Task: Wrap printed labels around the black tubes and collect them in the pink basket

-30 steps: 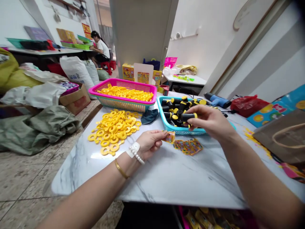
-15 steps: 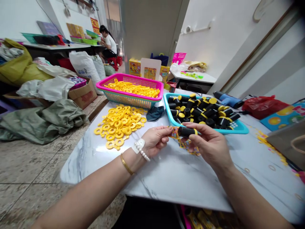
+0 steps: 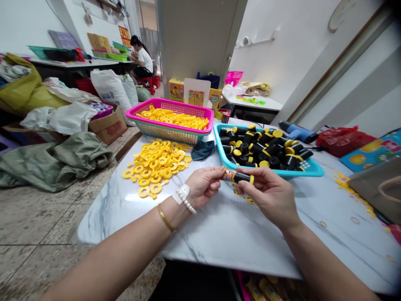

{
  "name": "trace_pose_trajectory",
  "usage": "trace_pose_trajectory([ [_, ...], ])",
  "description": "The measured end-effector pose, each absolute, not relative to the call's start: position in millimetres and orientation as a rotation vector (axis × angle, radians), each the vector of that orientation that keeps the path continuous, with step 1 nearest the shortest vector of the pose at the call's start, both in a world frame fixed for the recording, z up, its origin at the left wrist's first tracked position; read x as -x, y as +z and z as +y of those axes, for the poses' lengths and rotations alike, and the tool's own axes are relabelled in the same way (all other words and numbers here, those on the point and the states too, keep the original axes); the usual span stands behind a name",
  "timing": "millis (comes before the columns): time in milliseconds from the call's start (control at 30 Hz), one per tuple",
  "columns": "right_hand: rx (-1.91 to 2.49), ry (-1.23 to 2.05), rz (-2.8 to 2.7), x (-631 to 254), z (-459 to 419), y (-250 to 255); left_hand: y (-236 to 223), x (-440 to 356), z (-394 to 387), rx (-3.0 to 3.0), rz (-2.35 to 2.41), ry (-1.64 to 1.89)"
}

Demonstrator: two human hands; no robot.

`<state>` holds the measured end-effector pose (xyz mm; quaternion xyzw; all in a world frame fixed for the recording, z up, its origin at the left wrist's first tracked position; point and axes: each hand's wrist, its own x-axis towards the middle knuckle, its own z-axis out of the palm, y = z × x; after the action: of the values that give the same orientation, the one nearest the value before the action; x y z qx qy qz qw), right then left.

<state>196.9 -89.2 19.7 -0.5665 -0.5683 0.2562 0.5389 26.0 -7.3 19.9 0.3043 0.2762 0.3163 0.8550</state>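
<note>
Above the marble-patterned table (image 3: 200,234), my left hand (image 3: 205,184) pinches the end of a small colourful printed label (image 3: 228,174). My right hand (image 3: 269,194) grips a short black bottle (image 3: 240,177) with a yellow end, fingers above and thumb below. The bottle lies nearly level, its black end meeting the label; whether the label goes around it I cannot tell. More printed labels (image 3: 239,191) show on the table beneath, partly hidden by my right hand. A turquoise basket (image 3: 221,148) full of similar black bottles (image 3: 261,144) stands just beyond.
Loose yellow rings with tabs (image 3: 156,163) are piled at the left, before a pink-rimmed basket (image 3: 133,113) of more. A dark cloth (image 3: 203,150) lies between the baskets. At right are a blue tool (image 3: 297,131) and a red bag (image 3: 346,140). Another person (image 3: 142,60) sits far back.
The black bottle has tilted slightly, its yellow end lower, and my right fingers have closed in around it. My left hand stays almost in place on the label.
</note>
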Motion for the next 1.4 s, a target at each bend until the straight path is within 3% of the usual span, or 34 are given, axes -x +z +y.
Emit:
trace_pose_trajectory([
  [167,1.407,0.336,-1.525,-198,-92,15,15,-27,-8,-0.742,0.601,0.708],
  [533,1.222,0.318,-1.417,-202,-90,14,19,-26,-11,-0.981,0.709,0.889],
  [800,1.136,0.281,-1.599,-205,-86,7,16,-24,-6,-1.158,0.549,0.652],
  [1133,0.991,0.348,-1.522,-199,-89,1,4,-29,-11,-0.946,0.422,0.556],
  [1400,1.033,0.193,-1.736,-200,-82,-3,5,-30,-14,-0.958,0.417,0.544],
])
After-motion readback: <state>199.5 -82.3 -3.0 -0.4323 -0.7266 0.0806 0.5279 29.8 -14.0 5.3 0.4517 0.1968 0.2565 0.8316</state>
